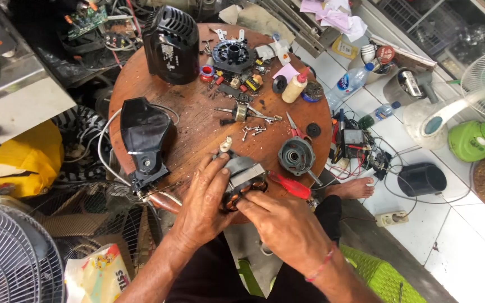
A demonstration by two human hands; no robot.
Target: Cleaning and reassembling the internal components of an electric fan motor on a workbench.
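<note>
Your left hand (206, 202) comes in from 7 o'clock, palm down, fingers curled over the near side of the motor stator (243, 178), thumb pressed to its grey casing. Your right hand (284, 224) enters from 5 o'clock, wrist cocked, fingertips pinched at the copper windings on the stator's near edge; both hands grasp it. The stator sits at the 6 o'clock edge of the round wooden counter (197, 120). A red-handled screwdriver (289, 185) lies just beside it at 3 o'clock, and a grey motor end housing (297, 156) at 2 o'clock. A black fan casing (144, 137) lies at 9 o'clock, well apart. Loose screws (252, 132) are scattered at 12 o'clock.
</note>
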